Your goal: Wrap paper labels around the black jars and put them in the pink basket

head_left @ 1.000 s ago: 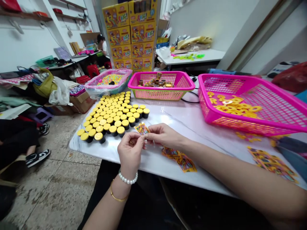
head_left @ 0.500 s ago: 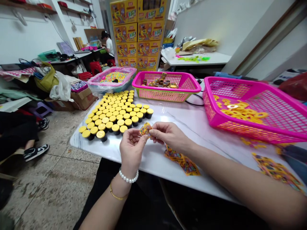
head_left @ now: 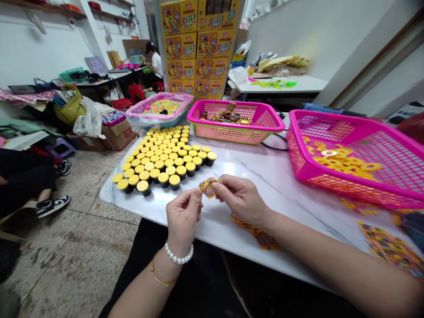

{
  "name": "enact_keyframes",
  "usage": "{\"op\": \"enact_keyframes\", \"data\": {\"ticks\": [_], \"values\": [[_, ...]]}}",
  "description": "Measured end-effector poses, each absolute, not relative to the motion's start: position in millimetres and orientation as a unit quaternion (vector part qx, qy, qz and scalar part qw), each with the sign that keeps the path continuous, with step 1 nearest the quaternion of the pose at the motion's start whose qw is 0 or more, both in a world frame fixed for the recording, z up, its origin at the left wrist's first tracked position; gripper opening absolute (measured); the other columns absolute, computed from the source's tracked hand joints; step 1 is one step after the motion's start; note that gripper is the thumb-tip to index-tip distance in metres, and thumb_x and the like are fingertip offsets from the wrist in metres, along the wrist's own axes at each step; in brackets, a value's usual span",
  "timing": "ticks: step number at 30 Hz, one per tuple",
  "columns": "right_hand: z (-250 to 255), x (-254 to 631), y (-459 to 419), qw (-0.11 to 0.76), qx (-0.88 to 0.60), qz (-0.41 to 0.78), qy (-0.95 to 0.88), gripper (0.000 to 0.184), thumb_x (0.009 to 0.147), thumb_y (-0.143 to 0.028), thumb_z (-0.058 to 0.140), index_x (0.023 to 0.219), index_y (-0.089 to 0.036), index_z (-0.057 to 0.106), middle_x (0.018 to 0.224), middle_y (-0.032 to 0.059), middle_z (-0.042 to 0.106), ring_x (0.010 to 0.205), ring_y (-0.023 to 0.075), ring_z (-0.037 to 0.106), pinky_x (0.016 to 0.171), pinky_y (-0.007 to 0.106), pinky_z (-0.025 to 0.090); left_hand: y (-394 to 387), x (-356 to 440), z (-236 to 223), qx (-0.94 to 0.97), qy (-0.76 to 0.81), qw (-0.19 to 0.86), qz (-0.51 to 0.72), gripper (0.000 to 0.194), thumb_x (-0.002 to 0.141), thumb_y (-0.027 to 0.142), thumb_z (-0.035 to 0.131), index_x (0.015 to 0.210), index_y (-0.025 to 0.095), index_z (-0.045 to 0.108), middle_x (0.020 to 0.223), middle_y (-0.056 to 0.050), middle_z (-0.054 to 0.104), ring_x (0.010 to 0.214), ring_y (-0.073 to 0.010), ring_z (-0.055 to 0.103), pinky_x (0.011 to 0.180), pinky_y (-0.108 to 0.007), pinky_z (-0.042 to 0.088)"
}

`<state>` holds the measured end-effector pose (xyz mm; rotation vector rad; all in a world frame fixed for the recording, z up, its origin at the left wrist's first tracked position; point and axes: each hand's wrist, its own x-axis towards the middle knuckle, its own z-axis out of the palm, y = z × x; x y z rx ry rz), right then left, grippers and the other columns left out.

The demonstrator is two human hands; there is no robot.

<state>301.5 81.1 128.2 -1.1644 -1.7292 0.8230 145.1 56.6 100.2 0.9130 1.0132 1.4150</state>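
A white marbled table bears yellow-lidded cups beyond the hands. Above it, the right hand pinches a small printed packet between thumb and fingers. The left hand has thumb and forefinger closed together at the packet's near edge; whether they grip it is unclear.

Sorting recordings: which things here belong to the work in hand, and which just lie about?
Seemingly in the work:
- printed piece, pinched by the right hand, left hand close
- loose printed pieces
- yellow-lidded cups

Seemingly lying about:
- white plastic bag
- cardboard box
- purple stool
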Motion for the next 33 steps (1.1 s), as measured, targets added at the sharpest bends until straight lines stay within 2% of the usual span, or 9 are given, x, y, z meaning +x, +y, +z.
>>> {"op": "enact_keyframes", "data": {"ticks": [6,10,14,16,18,21,27,30,33], "values": [[122,298,82,0.382,-0.470,0.299,-0.738,0.025,0.087,-0.037,0.061,0.069,-0.021,0.059,0.063,-0.0005,0.057,0.058,0.0132,0.050,0.057,0.027,0.041,66,142,102,0.304,0.418,0.624,0.586,0.036,0.063,0.043,0.088,0.080,0.013,0.077,0.048,0.005,0.051,0.041,-0.0032,0.036,0.038,-0.016,0.024],[122,297,81,0.341,-0.483,0.296,-0.751,0.026,0.086,-0.036,0.062,0.066,-0.020,0.056,0.061,-0.0017,0.054,0.058,0.0130,0.048,0.057,0.027,0.040,68,140,100,0.321,0.434,0.623,0.567,0.034,0.065,0.041,0.085,0.082,0.013,0.078,0.048,0.003,0.054,0.042,-0.0041,0.040,0.038,-0.016,0.026],[133,311,91,0.287,-0.447,0.391,-0.752,0.027,0.086,-0.043,0.064,0.073,-0.019,0.063,0.067,0.0011,0.061,0.065,0.0155,0.055,0.064,0.029,0.044,69,140,101,0.362,0.420,0.630,0.543,0.029,0.068,0.038,0.083,0.078,0.012,0.074,0.051,0.000,0.061,0.038,-0.0045,0.043,0.037,-0.016,0.027],[140,320,108,0.325,-0.449,0.401,-0.729,0.032,0.087,-0.050,0.061,0.080,-0.019,0.066,0.076,0.0042,0.066,0.070,0.0176,0.058,0.067,0.031,0.047,69,141,102,0.359,0.410,0.637,0.545,0.030,0.069,0.040,0.081,0.075,0.013,0.070,0.057,-0.002,0.067,0.035,-0.0043,0.043,0.036,-0.017,0.027],[145,327,131,0.407,-0.487,0.325,-0.701,0.034,0.085,-0.054,0.062,0.081,-0.020,0.064,0.088,0.0075,0.068,0.081,0.0198,0.061,0.070,0.032,0.048,69,140,102,0.357,0.406,0.638,0.548,0.033,0.073,0.044,0.077,0.075,0.014,0.064,0.052,-0.001,0.065,0.033,-0.0050,0.043,0.035,-0.016,0.026],[140,330,164,0.408,-0.542,0.198,-0.708,0.037,0.068,-0.049,0.077,0.069,-0.021,0.053,0.108,0.0115,0.068,0.100,0.0242,0.061,0.077,0.034,0.049,69,139,101,0.359,0.393,0.645,0.549,0.038,0.077,0.051,0.073,0.078,0.017,0.056,0.045,0.001,0.059,0.031,-0.0060,0.041,0.034,-0.016,0.023],[112,324,181,0.382,-0.614,0.133,-0.678,0.023,0.067,-0.034,0.067,0.069,-0.023,0.047,0.077,0.0021,0.064,0.070,0.0167,0.057,0.069,0.032,0.046,72,133,102,0.341,0.365,0.698,0.514,0.040,0.071,0.047,0.080,0.087,0.015,0.064,0.050,-0.001,0.064,0.032,-0.0076,0.046,0.033,-0.016,0.017],[116,331,172,0.420,-0.621,0.194,-0.633,0.031,0.063,-0.033,0.071,0.086,-0.020,0.056,0.074,-0.0012,0.060,0.065,0.0154,0.055,0.065,0.031,0.046,75,128,104,0.310,0.355,0.725,0.502,0.040,0.064,0.042,0.085,0.086,0.012,0.070,0.065,-0.006,0.070,0.036,-0.0064,0.050,0.033,-0.017,0.015],[139,341,157,0.419,-0.557,0.376,-0.611,0.039,0.066,-0.036,0.076,0.099,-0.018,0.064,0.079,0.0012,0.064,0.067,0.0155,0.060,0.066,0.032,0.050,80,123,106,0.247,0.345,0.743,0.518,0.038,0.058,0.037,0.089,0.077,0.011,0.069,0.062,-0.003,0.066,0.035,-0.0022,0.041,0.034,-0.016,0.011]]}}
